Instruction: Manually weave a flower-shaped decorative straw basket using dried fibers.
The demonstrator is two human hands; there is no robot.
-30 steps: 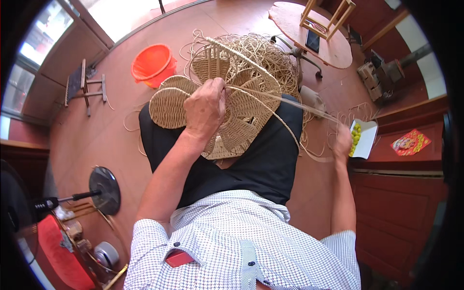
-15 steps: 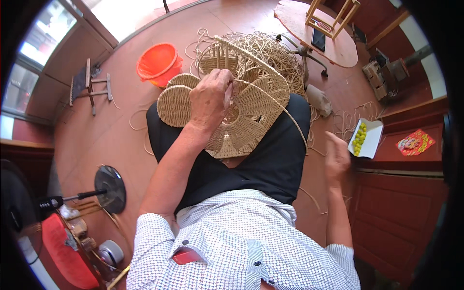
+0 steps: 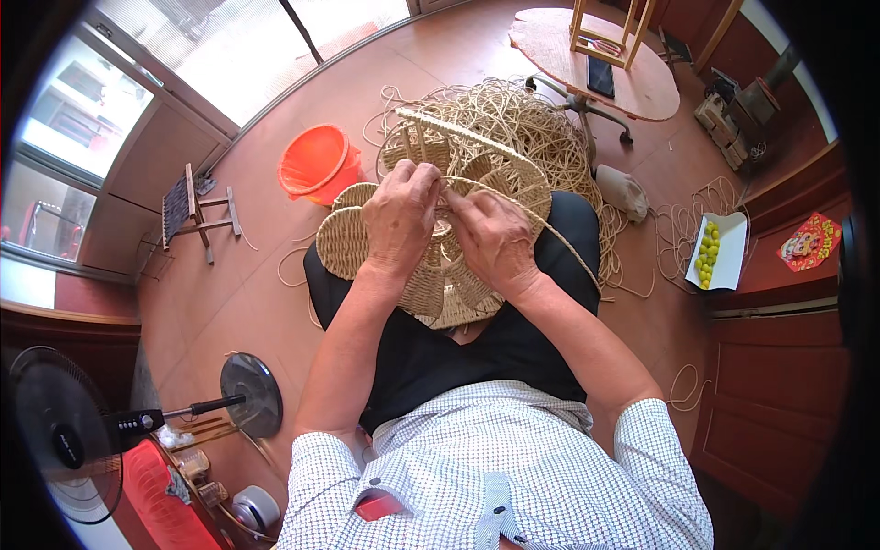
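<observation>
- The woven rattan piece, a lobed, flower-like mat of pale cane, rests on the person's lap in the middle of the frame, its upper edge running into a loose heap of cane strands on the floor behind it.
- The left hand lies curled over the centre of the piece, fingers bent down onto the weave and pinching at a strand near the middle.
- The right hand meets it fingertip to fingertip, also closed on the weave; which single strand each hand grips is too fine to tell.
- A long loose cane arcs from the hands over the right side of the lap.
- Likely risks: that arcing cane could snag in the heap behind and pull the weave out of line, and a strand bent sharply where the fingers crowd together could kink or split.
- With both hands at one spot, the outer lobes are unsupported and the piece could tip off the knees.
- Room: bare floor opens to the left of the lap, up to an orange bucket and a small wooden stool.
- The right is tighter, with a white tray of small yellow-green fruit and more cane coils near a dark cabinet front.
- A fan base stands lower left, well apart.
</observation>
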